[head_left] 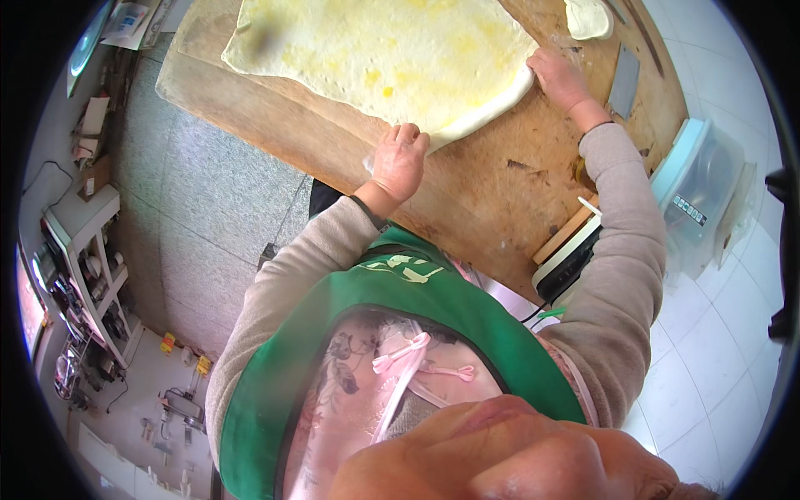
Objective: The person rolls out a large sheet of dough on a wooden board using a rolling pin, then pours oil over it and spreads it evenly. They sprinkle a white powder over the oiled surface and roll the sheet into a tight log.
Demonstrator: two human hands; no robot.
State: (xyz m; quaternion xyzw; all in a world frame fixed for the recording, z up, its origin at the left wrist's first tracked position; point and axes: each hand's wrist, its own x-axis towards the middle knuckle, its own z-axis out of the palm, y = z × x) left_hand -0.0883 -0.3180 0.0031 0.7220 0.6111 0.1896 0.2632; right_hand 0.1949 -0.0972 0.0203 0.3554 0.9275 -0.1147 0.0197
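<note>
A wide, flat sheet of pale dough [375,56] with yellow oily patches lies on a wooden work board [494,181]. Its edge nearest me is folded over into a thick, rounded band between my hands. My left hand [400,159] has its fingers curled on the near corner of that band. Farther right, my right hand [559,78] pinches the other end of the folded edge. Beyond my right hand sits a smaller lump of dough [589,19]. A flat metal scraper or blade [624,81] lies on the board just right of my right hand.
A clear plastic bin with a light blue lid [681,156] stands beside the board's right edge. Close to my right forearm is a black-and-white appliance [569,262], possibly a scale, with a cable. Shelves with kitchen items [94,256] stand at the far left.
</note>
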